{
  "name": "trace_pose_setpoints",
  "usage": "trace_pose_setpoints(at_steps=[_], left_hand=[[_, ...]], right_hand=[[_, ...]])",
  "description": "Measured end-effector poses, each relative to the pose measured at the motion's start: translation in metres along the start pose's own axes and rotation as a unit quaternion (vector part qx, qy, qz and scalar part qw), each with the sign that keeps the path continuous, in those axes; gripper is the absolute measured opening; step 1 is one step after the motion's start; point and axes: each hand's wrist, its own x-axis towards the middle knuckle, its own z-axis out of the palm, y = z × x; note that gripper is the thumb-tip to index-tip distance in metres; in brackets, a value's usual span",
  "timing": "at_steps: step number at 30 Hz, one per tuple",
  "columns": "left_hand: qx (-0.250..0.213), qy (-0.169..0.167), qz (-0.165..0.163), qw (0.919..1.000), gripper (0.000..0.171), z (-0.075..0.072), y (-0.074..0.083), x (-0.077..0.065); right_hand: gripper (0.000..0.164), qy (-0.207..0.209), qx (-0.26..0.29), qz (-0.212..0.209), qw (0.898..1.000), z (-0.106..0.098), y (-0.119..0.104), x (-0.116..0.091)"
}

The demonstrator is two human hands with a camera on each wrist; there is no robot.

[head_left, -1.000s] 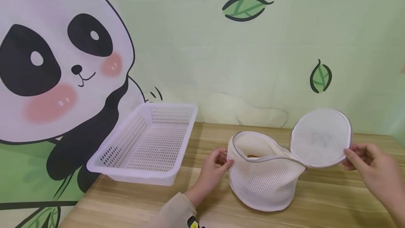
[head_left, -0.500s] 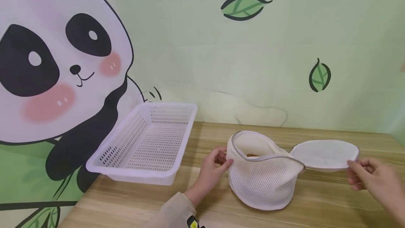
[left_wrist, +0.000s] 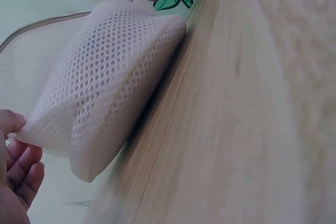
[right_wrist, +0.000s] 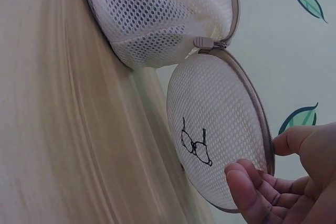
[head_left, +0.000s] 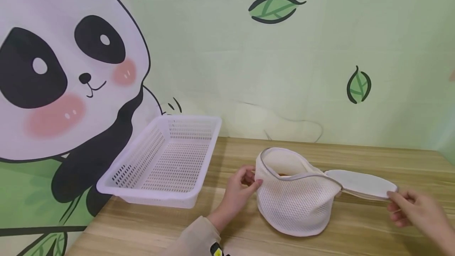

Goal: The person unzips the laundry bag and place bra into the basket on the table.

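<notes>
A white mesh laundry bag (head_left: 295, 204) with a grey zip edge stands on the table, its round top unzipped. Something brownish shows just inside its mouth, mostly hidden by the front wall. My left hand (head_left: 239, 187) pinches the bag's left side between thumb and fingers; in the left wrist view the thumb presses the mesh. On the right, my right hand (head_left: 414, 208) pinches the outer edge of the round lid (head_left: 362, 184), which is folded out nearly flat from the bag. The right wrist view shows a glasses drawing on the lid's outer face and the zip pull (right_wrist: 207, 42) near the hinge.
A white perforated plastic basket (head_left: 174, 165) with nothing in it sits left of the bag on the wooden table (head_left: 234, 149). Behind the table hangs a pale green backdrop (head_left: 213, 50) printed with a panda and leaves.
My right hand has lowered the lid from nearly upright to almost flat, moving slightly downward with it. The left hand and the bag's body have stayed in place.
</notes>
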Motion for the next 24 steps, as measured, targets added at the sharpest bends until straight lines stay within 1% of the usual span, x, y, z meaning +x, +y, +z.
trace_pose_setpoints(at_steps=[5,14,17,24], left_hand=[[-0.014,0.000,0.001,0.9999,0.027,0.001,-0.003,0.000],[0.000,-0.004,0.013,0.9999,0.027,0.000,-0.002,-0.001],[0.009,-0.004,0.015,0.9998,0.027,0.000,-0.003,-0.001],[0.007,-0.003,0.021,0.9998,0.028,0.000,-0.004,-0.001]], right_hand=[[0.040,-0.020,-0.004,0.009,1.000,0.005,0.002,0.000],[0.044,-0.045,0.000,0.033,0.998,0.010,-0.001,-0.001],[0.044,-0.047,0.002,0.035,0.998,0.011,-0.001,-0.002],[0.046,-0.045,-0.004,0.034,0.998,0.012,0.002,0.000]])
